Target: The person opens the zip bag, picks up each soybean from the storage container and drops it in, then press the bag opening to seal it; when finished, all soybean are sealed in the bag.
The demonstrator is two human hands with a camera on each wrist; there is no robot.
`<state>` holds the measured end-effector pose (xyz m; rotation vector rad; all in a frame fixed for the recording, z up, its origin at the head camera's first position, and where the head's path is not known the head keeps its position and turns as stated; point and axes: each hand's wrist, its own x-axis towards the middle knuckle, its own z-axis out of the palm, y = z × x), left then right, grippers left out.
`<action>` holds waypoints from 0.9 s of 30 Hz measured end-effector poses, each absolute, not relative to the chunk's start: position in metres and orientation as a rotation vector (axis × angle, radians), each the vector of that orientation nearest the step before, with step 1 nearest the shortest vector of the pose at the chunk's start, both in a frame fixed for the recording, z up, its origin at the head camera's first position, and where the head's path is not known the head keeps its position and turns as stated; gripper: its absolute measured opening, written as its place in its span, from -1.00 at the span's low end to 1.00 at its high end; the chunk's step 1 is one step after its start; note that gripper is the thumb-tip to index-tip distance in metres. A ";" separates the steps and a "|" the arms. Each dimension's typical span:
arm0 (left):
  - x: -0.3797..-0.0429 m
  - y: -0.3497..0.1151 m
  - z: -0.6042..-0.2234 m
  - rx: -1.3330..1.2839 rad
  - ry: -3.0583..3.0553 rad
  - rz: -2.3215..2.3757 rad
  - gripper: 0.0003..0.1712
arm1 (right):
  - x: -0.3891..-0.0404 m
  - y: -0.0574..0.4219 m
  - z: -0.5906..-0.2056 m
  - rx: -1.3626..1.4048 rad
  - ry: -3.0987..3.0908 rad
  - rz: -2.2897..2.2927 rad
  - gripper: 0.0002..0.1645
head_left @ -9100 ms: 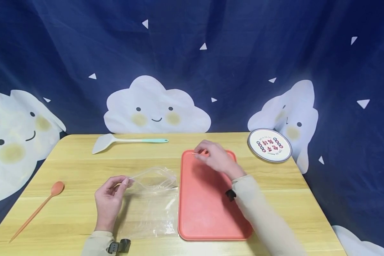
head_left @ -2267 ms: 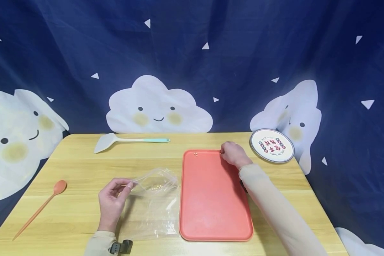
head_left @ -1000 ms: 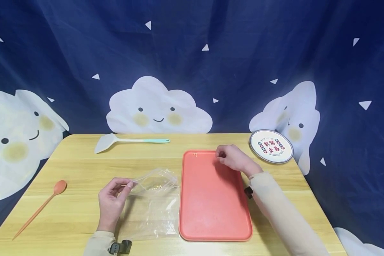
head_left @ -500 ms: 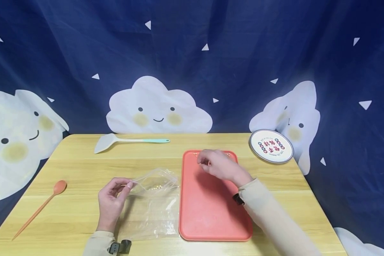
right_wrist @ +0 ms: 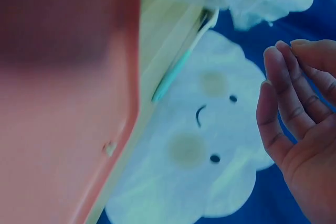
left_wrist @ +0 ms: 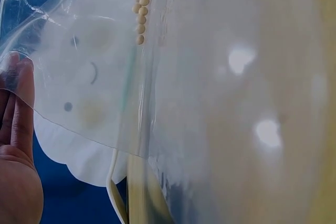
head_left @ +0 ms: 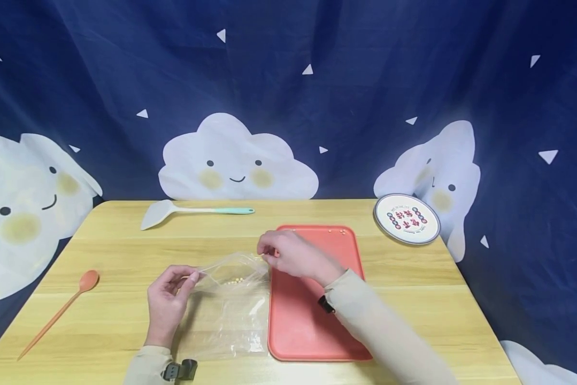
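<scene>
My left hand (head_left: pixel 167 305) pinches the edge of a clear zip-lock bag (head_left: pixel 247 321), holding its mouth raised. Several pale yellow soybeans (head_left: pixel 236 281) lie inside, lined along a fold in the left wrist view. Over the left edge of the red tray (head_left: pixel 312 337), my right hand (head_left: pixel 295 256) is at the bag's right corner. Its thumb and forefinger meet, with a small yellow soybean (head_left: pixel 259 255) at the tips. More soybeans (head_left: pixel 343 232) sit in the tray's far right corner, and a few at its far left are partly hidden by the right hand.
A spatula (head_left: pixel 197 210) with a mint handle lies along the table's back edge. At the left is an orange spoon (head_left: pixel 71 299). A printed plate (head_left: pixel 407 219) stands at the back right, beyond the tray. A dark blue curtain (head_left: pixel 355 96) hangs behind.
My right hand has moved left from the tray's far right corner to the bag's mouth. Soybeans have appeared in the bag since the earliest frame. The left hand keeps its hold.
</scene>
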<state>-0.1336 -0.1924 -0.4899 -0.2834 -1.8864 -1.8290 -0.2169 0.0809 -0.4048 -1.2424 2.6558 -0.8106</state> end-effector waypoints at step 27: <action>-0.135 -0.194 -0.491 -0.309 -1.912 -1.820 -0.88 | -0.208 0.023 -0.421 -1.316 2.587 -0.711 -0.86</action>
